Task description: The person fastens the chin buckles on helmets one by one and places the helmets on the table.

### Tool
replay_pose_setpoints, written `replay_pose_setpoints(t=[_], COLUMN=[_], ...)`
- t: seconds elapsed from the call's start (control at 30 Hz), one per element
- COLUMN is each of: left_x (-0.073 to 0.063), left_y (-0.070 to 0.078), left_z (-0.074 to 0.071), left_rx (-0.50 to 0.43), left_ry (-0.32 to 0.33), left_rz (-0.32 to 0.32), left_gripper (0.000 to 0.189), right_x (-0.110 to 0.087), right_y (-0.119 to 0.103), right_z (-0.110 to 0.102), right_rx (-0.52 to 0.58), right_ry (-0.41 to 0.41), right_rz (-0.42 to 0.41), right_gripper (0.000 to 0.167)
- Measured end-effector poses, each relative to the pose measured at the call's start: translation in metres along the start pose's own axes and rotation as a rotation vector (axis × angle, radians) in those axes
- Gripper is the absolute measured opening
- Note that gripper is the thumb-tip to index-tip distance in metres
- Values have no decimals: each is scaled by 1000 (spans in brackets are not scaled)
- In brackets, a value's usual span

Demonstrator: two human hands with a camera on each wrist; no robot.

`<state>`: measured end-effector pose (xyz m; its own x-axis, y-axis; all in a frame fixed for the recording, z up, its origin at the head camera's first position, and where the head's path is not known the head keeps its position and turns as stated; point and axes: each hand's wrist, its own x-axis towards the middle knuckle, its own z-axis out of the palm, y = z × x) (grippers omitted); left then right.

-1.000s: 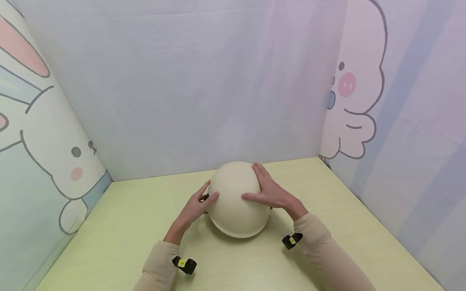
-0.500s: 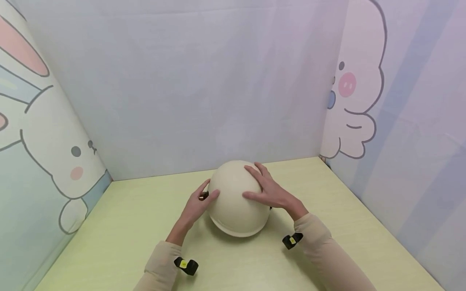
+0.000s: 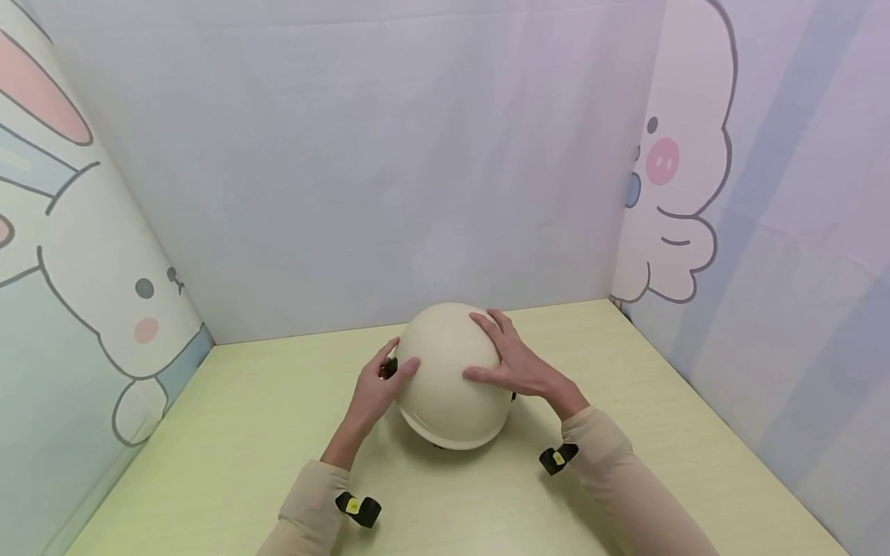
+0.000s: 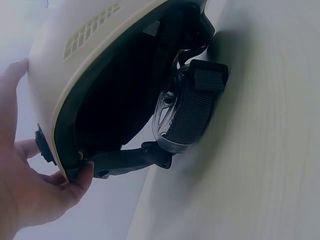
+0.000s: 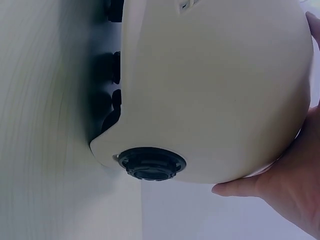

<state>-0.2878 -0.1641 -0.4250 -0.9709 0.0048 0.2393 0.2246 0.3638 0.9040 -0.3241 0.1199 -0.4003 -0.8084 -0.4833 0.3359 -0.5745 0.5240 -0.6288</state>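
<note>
A cream safety helmet [image 3: 448, 371] sits dome up in the middle of the table. My left hand [image 3: 371, 394] grips its left edge, thumb on the shell, a finger reaching inside the rim in the left wrist view. There the helmet's left side is tipped up, showing its dark inside, a black chin strap [image 4: 192, 110] and a clear plastic piece [image 4: 167, 112]. My right hand [image 3: 521, 369] rests on the dome's right side, fingers and thumb spread. A black round fitting [image 5: 152, 164] shows on the shell in the right wrist view.
The pale wooden table [image 3: 229, 463] meets a light cloth wall [image 3: 348, 177] behind the helmet. Cloth panels with cartoon animals stand at left and right. A black device [image 3: 358, 510] is strapped to each wrist.
The helmet has shifted slightly away and tilted, and dark parts now show under its near rim. My left hand has risen a little with it; the right fingers have spread farther over the dome.
</note>
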Motion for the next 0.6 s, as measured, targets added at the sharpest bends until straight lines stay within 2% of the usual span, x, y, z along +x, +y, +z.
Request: replay_pose_setpoints(t=[0.3, 0.5, 0.6], left_x=[-1, -1, -6], left_y=[0, 0, 12], left_z=[-1, 0, -1], left_rx=[-25, -21, -34], left_ry=[-42, -33, -35], left_rz=[67, 86, 83], left_gripper=[77, 74, 72], right_x=[1, 0, 0], right_y=[3, 3, 2], right_z=[-1, -2, -4], right_rx=[4, -7, -23], right_ry=[8, 32, 56], right_rz=[-4, -22, -55], right_gripper=[96, 97, 99])
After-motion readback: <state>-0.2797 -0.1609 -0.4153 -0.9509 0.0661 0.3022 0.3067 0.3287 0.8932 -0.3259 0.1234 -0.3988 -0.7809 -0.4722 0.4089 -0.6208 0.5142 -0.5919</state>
